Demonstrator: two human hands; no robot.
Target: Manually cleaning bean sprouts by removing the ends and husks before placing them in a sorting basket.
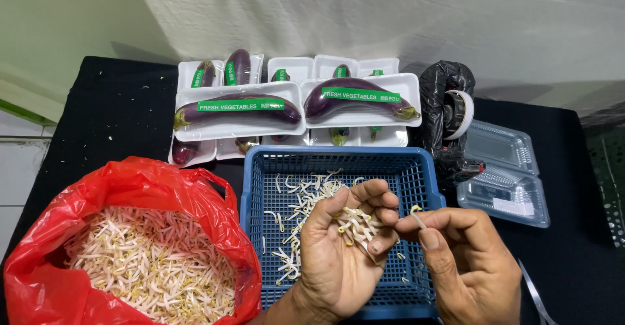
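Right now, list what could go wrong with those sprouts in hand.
The left hand cups a loose pile of bean sprouts; tilted, some could slip past the blue basket onto the black cloth. The right hand pinches a single sprout, which might snap. The red bag gapes beside the basket, so sorted sprouts could mix back in.

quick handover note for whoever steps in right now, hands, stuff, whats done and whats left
Left hand: palm up over the blue basket, cupping a clump of bean sprouts.
Right hand: pinching a single sprout between thumb and finger.
Red bag at left is full of sprouts.
Done: a thin scatter of sprouts lies in the basket.
Left: the handful and the whole bag.
Behind: wrapped eggplant trays, clear boxes.
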